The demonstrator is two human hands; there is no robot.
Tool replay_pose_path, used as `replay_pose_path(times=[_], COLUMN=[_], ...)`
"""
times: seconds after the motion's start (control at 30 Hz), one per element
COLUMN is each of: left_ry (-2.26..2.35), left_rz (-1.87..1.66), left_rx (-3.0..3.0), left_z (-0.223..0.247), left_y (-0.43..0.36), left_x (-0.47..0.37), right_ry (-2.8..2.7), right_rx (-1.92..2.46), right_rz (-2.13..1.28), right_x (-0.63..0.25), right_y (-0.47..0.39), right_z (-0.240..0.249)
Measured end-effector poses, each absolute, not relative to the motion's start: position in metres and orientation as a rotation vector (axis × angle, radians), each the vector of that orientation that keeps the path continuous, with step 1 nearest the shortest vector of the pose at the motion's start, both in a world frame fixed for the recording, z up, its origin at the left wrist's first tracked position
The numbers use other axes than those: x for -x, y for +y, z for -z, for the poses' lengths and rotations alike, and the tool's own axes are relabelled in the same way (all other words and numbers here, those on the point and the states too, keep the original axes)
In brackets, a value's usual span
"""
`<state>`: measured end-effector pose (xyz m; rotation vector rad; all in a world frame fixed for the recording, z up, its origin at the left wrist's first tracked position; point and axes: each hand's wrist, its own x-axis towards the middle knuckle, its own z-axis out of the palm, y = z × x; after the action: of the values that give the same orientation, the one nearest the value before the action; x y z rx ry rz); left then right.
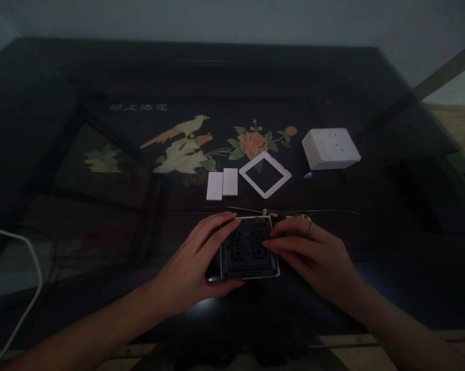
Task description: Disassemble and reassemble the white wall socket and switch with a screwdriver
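Note:
A square black switch body (pixel 250 265) with a thin white edge lies close in front of me. My left hand (pixel 201 257) grips it from the left, fingers over the top edge and thumb at the bottom. The fingers of my right hand (pixel 305 247) are pinched together at its right side, the tips touching the right-hand mechanism; anything tiny between them cannot be made out. Beyond it lie two white rectangular rocker plates (pixel 214 186) side by side and a white square frame (pixel 283 180) turned like a diamond.
Behind my right hand lies a thin tool with yellow parts (pixel 271 213). A white box-shaped socket (pixel 332 148) stands at the back right. The dark glossy table (pixel 178 67) bears a bird-and-flower picture. At the left edge runs a white cable (pixel 39 273).

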<state>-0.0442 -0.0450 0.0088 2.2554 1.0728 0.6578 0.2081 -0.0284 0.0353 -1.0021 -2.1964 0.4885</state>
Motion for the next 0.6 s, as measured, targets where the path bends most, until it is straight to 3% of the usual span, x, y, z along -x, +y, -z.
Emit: replay_pose_path(times=[0.6], left_ry=[1.083], left_rz=[-0.614], left_rx=[-2.238], left_z=[-0.0102], left_y=[-0.0454], left_x=[0.0455], right_ry=[-1.912], right_rx=[1.264], right_rz=[-1.04], right_x=[-0.205], right_y=[-0.0239], right_z=[-0.04])
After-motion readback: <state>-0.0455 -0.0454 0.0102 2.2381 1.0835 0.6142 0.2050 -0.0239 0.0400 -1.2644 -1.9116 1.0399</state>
